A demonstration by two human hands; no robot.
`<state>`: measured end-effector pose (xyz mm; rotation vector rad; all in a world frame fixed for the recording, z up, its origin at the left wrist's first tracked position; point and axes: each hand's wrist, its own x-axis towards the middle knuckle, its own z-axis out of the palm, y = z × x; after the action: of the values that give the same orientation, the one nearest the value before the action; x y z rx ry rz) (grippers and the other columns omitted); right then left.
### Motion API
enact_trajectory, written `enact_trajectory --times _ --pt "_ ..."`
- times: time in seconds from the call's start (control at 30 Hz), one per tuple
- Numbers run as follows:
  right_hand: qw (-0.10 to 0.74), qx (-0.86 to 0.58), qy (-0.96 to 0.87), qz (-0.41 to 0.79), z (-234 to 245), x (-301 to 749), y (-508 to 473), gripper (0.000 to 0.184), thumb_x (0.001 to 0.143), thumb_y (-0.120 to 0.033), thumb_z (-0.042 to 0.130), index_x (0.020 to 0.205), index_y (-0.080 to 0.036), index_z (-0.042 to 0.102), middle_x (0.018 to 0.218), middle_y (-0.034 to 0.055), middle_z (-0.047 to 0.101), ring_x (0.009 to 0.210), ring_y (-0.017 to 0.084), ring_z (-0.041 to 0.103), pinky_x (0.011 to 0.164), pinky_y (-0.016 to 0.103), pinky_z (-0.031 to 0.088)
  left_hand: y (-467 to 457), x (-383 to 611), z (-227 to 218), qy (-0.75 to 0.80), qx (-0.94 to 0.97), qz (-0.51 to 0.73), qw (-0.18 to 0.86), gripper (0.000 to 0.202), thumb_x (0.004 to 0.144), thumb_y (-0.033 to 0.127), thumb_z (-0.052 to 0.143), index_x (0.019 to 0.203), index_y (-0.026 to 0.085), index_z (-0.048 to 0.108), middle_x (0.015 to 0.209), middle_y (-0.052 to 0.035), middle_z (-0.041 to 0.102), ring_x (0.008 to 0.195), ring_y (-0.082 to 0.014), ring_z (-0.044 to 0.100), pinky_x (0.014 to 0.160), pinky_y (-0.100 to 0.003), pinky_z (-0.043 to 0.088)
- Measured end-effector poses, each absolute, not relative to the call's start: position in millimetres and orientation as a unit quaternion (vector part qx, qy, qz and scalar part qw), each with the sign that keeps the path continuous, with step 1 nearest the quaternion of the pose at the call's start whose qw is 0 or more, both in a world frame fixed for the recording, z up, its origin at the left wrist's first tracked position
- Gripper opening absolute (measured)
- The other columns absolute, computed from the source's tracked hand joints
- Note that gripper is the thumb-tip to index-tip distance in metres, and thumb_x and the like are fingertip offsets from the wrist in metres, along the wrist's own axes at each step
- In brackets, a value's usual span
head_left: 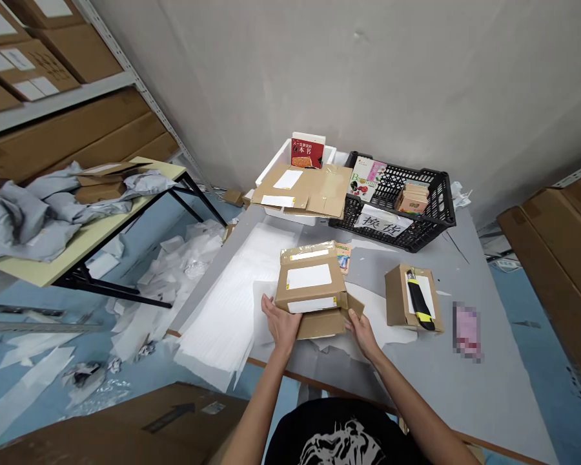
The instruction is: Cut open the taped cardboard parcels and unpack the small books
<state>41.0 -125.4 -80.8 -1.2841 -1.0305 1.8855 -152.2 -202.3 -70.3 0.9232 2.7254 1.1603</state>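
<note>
A flat cardboard parcel [311, 284] with white labels lies on a grey table [465, 381], on top of white foam sheets [232, 310]. My left hand [281, 321] grips its near left corner, fingers curled on the edge. My right hand [362, 329] holds the near right corner, by an open brown flap. A small colourful booklet [343, 257] peeks out behind the parcel.
To the right sits a small cardboard box [401, 298] with a black-and-yellow utility knife [420, 302] on it. At the back are a black crate [433, 219] with books, a white bin [275, 161] under flattened cardboard, and a red book [306, 154]. A yellow table [77, 239] stands left, with wrapping scraps on the floor.
</note>
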Motion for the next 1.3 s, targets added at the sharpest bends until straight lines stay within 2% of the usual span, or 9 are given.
enact_trajectory --times 0.17,0.37,0.53,0.67,0.87,0.97,1.07,1.17,1.3 --pt "0.324 -0.445 -0.394 0.737 -86.5 33.2 -139.6 0.062 0.064 -0.064 0.068 0.111 -0.024 0.066 0.12 0.006 0.065 0.112 0.03 0.059 0.097 0.05 0.046 -207.4 -166.6 -69.3 0.875 0.272 0.388 0.098 0.101 0.077 0.04 0.062 0.147 0.014 -0.006 0.144 -0.0268 0.023 0.127 -0.0402 0.041 0.093 -0.053 0.046" --pt "0.307 -0.478 -0.461 0.682 -84.3 37.7 -131.7 0.06 0.063 -0.068 0.065 0.099 -0.02 0.069 0.11 0.0092 0.07 0.111 0.031 0.059 0.102 0.049 0.04 -222.9 -196.8 -68.5 0.771 0.488 0.402 0.068 0.09 0.081 0.025 0.054 0.146 0.012 -0.006 0.147 -0.0239 0.024 0.138 -0.0332 0.026 0.109 -0.052 0.031" --pt "0.32 -0.477 -0.413 0.707 -78.9 42.3 -117.1 0.059 0.064 -0.069 0.063 0.102 -0.024 0.066 0.113 0.0077 0.068 0.11 0.029 0.06 0.092 0.045 0.049 -236.8 -208.8 -59.2 0.667 0.672 0.295 0.13 0.084 0.079 0.003 0.037 0.148 0.016 -0.009 0.153 -0.0193 0.019 0.143 -0.0256 0.014 0.113 -0.051 0.025" --pt "0.238 -0.484 -0.364 0.76 -86.8 63.1 -120.5 0.047 0.053 -0.057 0.077 0.083 -0.022 0.068 0.094 0.0084 0.073 0.099 0.031 0.065 0.091 0.05 0.048 -254.3 -196.5 -82.5 0.597 0.757 0.169 0.203 0.091 0.069 -0.009 0.029 0.149 0.023 0.001 0.152 -0.0111 0.028 0.143 -0.021 0.012 0.114 -0.054 0.019" --pt "0.194 -0.437 -0.293 0.828 -90.7 116.5 -140.2 0.034 0.06 -0.031 0.072 0.094 -0.025 0.069 0.115 0.0063 0.068 0.113 0.027 0.059 0.099 0.047 0.043 -278.6 -169.2 -128.7 0.607 0.743 0.057 0.275 0.071 0.081 0.001 0.028 0.147 0.025 0.018 0.151 -0.0077 0.03 0.142 -0.0223 0.019 0.112 -0.057 0.012" --pt "0.178 -0.461 -0.276 0.825 -94.8 127.4 -135.3 0.033 0.067 -0.041 0.065 0.096 -0.025 0.068 0.114 0.0055 0.069 0.11 0.026 0.061 0.095 0.045 0.045 -279.6 -165.2 -137.8 0.616 0.723 0.084 0.3 0.057 0.087 0.021 0.04 0.143 0.023 0.031 0.149 -0.0117 0.035 0.141 -0.0275 0.023 0.111 -0.059 0.014" --pt "0.174 -0.577 -0.321 0.73 -107.5 120.1 -122.5 0.039 0.069 -0.056 0.06 0.088 -0.022 0.067 0.096 0.0075 0.073 0.091 0.026 0.068 0.078 0.042 0.052 -270.3 -167.4 -140.4 0.69 0.623 0.19 0.318 0.046 0.086 0.037 0.047 0.129 0.019 0.049 0.138 -0.0143 0.047 0.133 -0.0283 0.036 0.109 -0.053 0.025" --pt "0.147 -0.624 -0.424 0.64 -119.5 103.0 -107.4 0.045 0.064 -0.062 0.063 0.081 -0.02 0.065 0.077 0.0059 0.072 0.074 0.025 0.067 0.065 0.035 0.051 -254.1 -174.8 -141.5 0.802 0.372 0.338 0.322 0.043 0.079 0.034 0.055 0.117 0.013 0.054 0.125 -0.0164 0.054 0.126 -0.0284 0.043 0.107 -0.05 0.03" --pt "0.144 -0.584 -0.485 0.635 -119.7 90.9 -91.8 0.046 0.055 -0.059 0.07 0.081 -0.022 0.066 0.072 0.0008 0.069 0.071 0.021 0.063 0.065 0.032 0.049 -232.8 -189.2 -144.4 0.814 0.19 0.41 0.364 0.057 0.066 0.035 0.069 0.115 0.01 0.05 0.116 -0.019 0.058 0.117 -0.0308 0.052 0.1 -0.047 0.037"
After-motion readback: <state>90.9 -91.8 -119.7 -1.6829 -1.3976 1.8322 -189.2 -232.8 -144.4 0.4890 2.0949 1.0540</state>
